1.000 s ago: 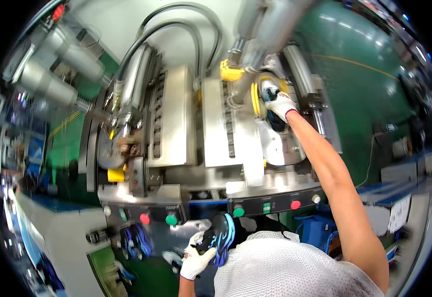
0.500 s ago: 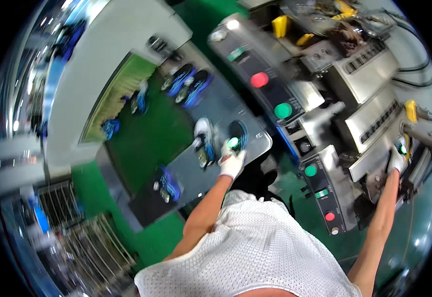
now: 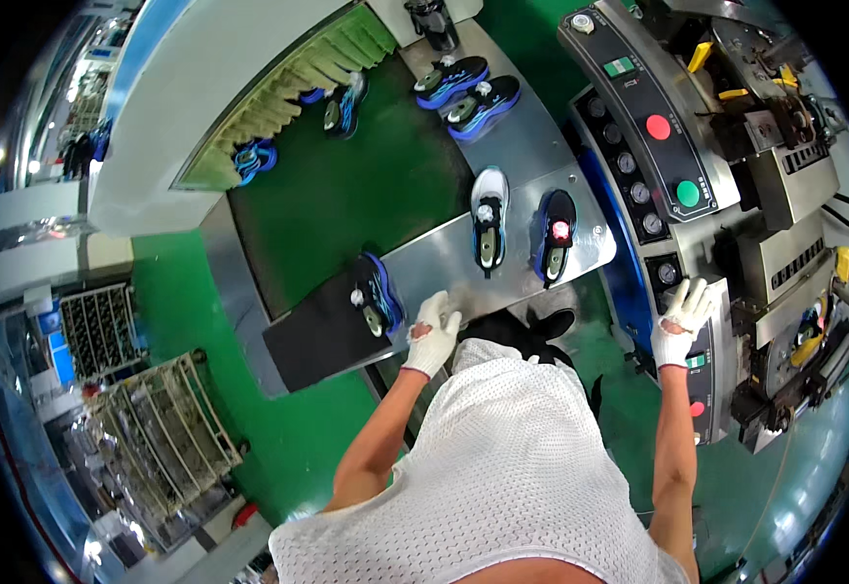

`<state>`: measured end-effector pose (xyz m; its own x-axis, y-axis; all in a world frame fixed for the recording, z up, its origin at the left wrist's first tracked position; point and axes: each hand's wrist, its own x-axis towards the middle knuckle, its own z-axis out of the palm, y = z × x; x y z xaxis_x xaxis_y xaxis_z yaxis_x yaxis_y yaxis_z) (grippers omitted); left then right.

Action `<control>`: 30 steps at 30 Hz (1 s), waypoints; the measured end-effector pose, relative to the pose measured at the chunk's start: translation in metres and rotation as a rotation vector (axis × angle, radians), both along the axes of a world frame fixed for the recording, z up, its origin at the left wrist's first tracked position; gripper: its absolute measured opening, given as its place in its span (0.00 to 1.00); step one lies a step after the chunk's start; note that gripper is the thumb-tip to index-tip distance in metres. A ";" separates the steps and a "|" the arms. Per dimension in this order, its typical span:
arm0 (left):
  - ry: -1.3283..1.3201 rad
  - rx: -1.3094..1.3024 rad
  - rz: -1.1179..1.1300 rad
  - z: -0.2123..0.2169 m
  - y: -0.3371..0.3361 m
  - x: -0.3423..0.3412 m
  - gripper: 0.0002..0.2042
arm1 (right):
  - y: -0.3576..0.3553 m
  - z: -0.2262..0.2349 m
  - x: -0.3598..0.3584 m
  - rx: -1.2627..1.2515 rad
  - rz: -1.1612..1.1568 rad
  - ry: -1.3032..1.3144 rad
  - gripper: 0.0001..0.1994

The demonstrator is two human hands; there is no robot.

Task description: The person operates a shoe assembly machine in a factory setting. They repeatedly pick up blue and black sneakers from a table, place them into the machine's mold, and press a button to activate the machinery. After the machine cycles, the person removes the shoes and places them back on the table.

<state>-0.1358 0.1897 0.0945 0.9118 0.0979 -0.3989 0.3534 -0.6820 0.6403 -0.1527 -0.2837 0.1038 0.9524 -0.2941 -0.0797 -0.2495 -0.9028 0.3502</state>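
My left hand (image 3: 434, 334), in a white glove, is empty with its fingers apart, over the metal table's near edge. Just left of it lies a black-and-blue sneaker (image 3: 378, 295). To its right sit a white-and-black sneaker (image 3: 488, 219) and a black sneaker (image 3: 557, 237) with a pinkish-red spot on it. Gloved too, my right hand (image 3: 682, 323) has its fingers spread above the machine's lower control panel (image 3: 699, 362) and holds nothing. Whether it touches the panel I cannot tell.
A green belt (image 3: 346, 204) carries another sneaker (image 3: 344, 104) near a fringed curtain (image 3: 298, 88). Two blue-soled sneakers (image 3: 484, 107) lie on the table's far part. At right stands the machine with its upper control panel (image 3: 643, 112). Wire racks (image 3: 166, 428) stand at lower left.
My left hand has let go of the black sneaker and moved left. My right hand has drawn back from the machine's right side to its lower panel. The whole view has turned.
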 end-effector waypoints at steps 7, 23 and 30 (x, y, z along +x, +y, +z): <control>-0.168 -0.173 0.083 -0.030 0.097 0.049 0.20 | 0.082 0.038 0.043 0.682 -0.262 -0.165 0.49; -0.468 -0.043 -0.461 -0.087 -0.011 0.415 0.35 | 0.243 -0.084 0.138 0.932 -0.998 -0.115 0.39; -0.303 0.180 -0.531 -0.135 -0.054 0.453 0.47 | 0.245 -0.041 0.074 1.820 -1.456 -0.736 0.18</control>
<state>0.3173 0.1361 -0.0407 0.9243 -0.3571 -0.1348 -0.2415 -0.8205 0.5182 -0.0785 -0.0391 0.0632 0.2846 -0.5502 -0.7850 -0.3827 0.6856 -0.6193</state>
